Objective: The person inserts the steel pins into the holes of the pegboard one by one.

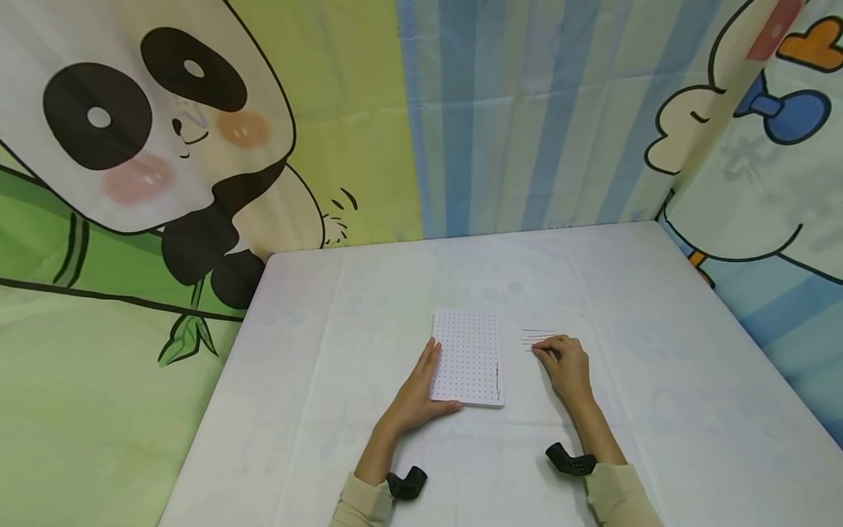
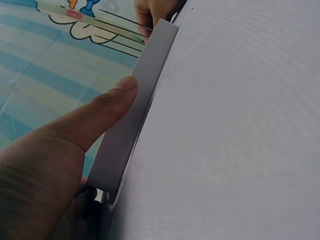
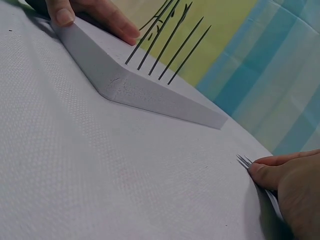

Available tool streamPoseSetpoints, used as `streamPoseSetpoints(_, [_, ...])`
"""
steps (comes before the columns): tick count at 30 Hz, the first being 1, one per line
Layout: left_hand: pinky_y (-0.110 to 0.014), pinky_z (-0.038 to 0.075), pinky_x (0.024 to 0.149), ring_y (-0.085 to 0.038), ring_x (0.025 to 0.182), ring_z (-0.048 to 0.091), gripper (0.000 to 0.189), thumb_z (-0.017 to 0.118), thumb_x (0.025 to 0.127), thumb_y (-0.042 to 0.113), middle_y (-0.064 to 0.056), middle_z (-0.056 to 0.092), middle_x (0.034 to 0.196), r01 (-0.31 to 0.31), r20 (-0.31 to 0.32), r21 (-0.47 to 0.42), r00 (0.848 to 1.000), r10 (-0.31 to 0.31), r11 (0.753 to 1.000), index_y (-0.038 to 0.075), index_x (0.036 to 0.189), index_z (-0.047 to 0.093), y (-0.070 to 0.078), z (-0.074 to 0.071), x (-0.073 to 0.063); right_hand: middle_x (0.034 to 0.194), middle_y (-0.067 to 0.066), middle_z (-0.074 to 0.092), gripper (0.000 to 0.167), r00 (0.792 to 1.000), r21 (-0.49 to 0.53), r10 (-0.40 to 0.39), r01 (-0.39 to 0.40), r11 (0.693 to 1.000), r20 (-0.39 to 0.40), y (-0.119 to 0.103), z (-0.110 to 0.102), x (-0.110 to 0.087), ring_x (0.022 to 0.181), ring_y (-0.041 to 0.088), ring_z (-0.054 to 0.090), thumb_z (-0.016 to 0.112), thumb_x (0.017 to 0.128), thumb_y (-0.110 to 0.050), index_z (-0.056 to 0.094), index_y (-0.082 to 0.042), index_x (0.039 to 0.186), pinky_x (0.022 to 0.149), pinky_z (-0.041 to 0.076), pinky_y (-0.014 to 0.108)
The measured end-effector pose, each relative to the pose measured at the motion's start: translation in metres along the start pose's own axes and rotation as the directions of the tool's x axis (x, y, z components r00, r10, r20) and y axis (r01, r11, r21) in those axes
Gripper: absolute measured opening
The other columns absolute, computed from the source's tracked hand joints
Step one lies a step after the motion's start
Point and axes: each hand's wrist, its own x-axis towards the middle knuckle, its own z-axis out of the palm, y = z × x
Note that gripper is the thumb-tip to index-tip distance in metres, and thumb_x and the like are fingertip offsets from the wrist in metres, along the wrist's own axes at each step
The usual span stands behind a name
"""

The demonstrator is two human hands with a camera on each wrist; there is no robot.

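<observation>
A white block (image 1: 467, 359) with a grid of dots on top lies flat on the table. Several thin dark needles (image 3: 190, 54) stand upright in a row near its right edge. My left hand (image 1: 415, 395) rests against the block's near left corner, thumb along the near side and straight fingers along the left side. To the right of the block, several loose needles (image 1: 538, 330) lie roughly parallel on the cloth. There my right hand (image 1: 568, 369) pinches at a needle between thumb and fingertips; thin points (image 3: 243, 161) stick out past the fingers in the right wrist view.
White cloth covers the table (image 1: 316, 410). Behind it hang printed curtains, with a panda (image 1: 197, 146) at the left and blue stripes (image 1: 487, 117) in the middle. Each wrist wears a black camera mount, one on the left (image 1: 410, 483) and one on the right (image 1: 568, 461).
</observation>
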Motion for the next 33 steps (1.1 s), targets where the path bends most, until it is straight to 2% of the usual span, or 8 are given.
streamPoseSetpoints(8, [-0.041,0.024,0.107,-0.021,0.139,0.009,0.116,0.077,0.066,0.051,-0.002,-0.001,0.155,0.008,0.007,0.003,1.000,-0.008,1.000,0.010,0.149,0.007,0.0006,-0.0003,0.0005,0.085,0.011,0.064,0.007,0.999,-0.016,0.017,-0.016,1.000,0.034,0.0007,0.0007,-0.0003,0.077,0.026,0.050,0.075,0.075,-0.004,0.071,-0.003,0.080,0.070,0.040,0.041])
streamPoseSetpoints(23, [-0.042,0.024,0.107,-0.023,0.139,0.010,0.116,0.078,0.066,0.049,-0.004,0.000,0.155,0.014,0.010,-0.013,1.000,-0.014,1.000,0.008,0.149,0.008,0.0030,-0.0023,-0.0015,0.087,0.010,0.061,0.007,0.997,-0.009,-0.023,0.024,1.000,0.068,-0.0021,0.0002,-0.0038,0.080,0.023,0.047,0.070,0.080,-0.007,0.068,-0.003,0.085,0.071,0.039,0.039])
streamPoseSetpoints(28, [-0.043,0.024,0.107,-0.023,0.139,0.010,0.116,0.078,0.066,0.049,-0.003,0.000,0.155,0.018,0.013,-0.018,1.000,-0.018,1.000,0.009,0.149,0.008,0.0034,-0.0023,-0.0017,0.088,0.007,0.062,0.007,0.999,0.029,-0.012,0.011,1.000,0.040,-0.0043,0.0015,-0.0045,0.081,0.019,0.048,0.069,0.081,-0.009,0.068,-0.005,0.087,0.070,0.039,0.031])
streamPoseSetpoints(33, [-0.041,0.024,0.107,-0.021,0.139,0.009,0.116,0.077,0.066,0.051,-0.002,-0.001,0.155,0.023,0.014,-0.010,1.000,-0.023,1.000,0.010,0.149,0.008,0.0025,-0.0017,-0.0005,0.086,0.000,0.063,0.005,1.000,0.132,-0.008,0.005,0.991,0.017,-0.0093,0.0028,-0.0037,0.080,0.012,0.050,0.067,0.084,-0.010,0.067,-0.007,0.088,0.070,0.039,0.017])
